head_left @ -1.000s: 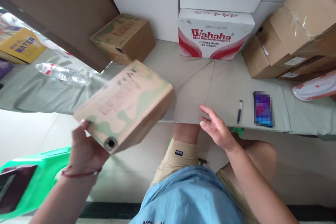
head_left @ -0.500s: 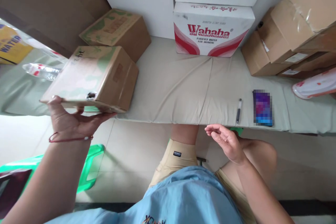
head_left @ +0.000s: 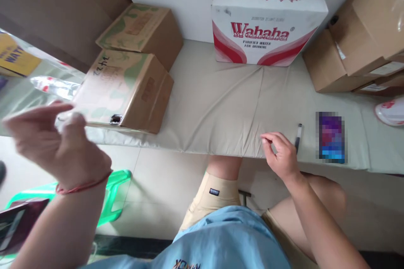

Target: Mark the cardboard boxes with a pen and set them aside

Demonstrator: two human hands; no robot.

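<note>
My left hand [head_left: 63, 151], with a red cord bracelet at its wrist, is at the front left corner of a cardboard box [head_left: 142, 92]. Its blurred fingers and thumb are apart, and I see nothing held in it. The box has green patches, "2422" handwritten on top and a torn hole at its front edge. Over the table's front edge is my right hand [head_left: 282, 153], its fingers curled and thumb tip close to the index finger, nothing in it. Just beyond it lies a pen [head_left: 298, 136], with a blurred-out phone-like object [head_left: 331, 136] to its right.
A second patterned box [head_left: 142, 25] stands behind the first. A clear plastic bottle [head_left: 55, 87] lies to their left. At the back is a white-and-red Wahaha water box [head_left: 268, 29]. Brown cartons [head_left: 356, 42] are stacked at right. A green stool [head_left: 113, 197] is below left.
My left hand has let go of the box and moved left; the box now rests flat on the table. My right hand has curled its fingers and come slightly forward. The view has shifted slightly.
</note>
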